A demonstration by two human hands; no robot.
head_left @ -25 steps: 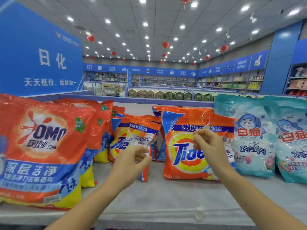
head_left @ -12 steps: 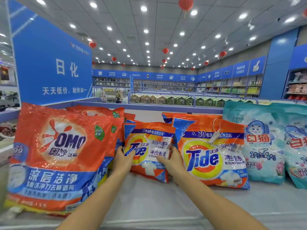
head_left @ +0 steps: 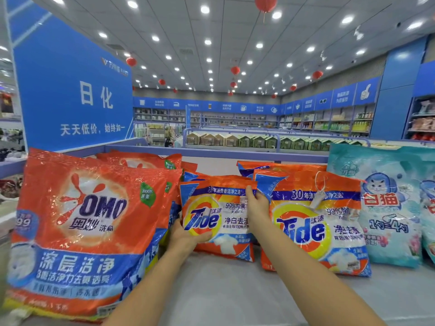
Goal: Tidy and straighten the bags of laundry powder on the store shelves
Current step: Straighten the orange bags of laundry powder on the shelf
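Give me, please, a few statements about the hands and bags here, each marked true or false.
1. The left hand and the right hand both hold the small Tide bag. True.
2. The OMO bag stands to the right of the big Tide bag. False: it stands at the far left, beyond the small Tide bag.
3. A white tag on a string hangs on the big Tide bag. True.
4. The teal bag lies flat on the shelf. False: it stands upright, to the right of the big Tide bag.
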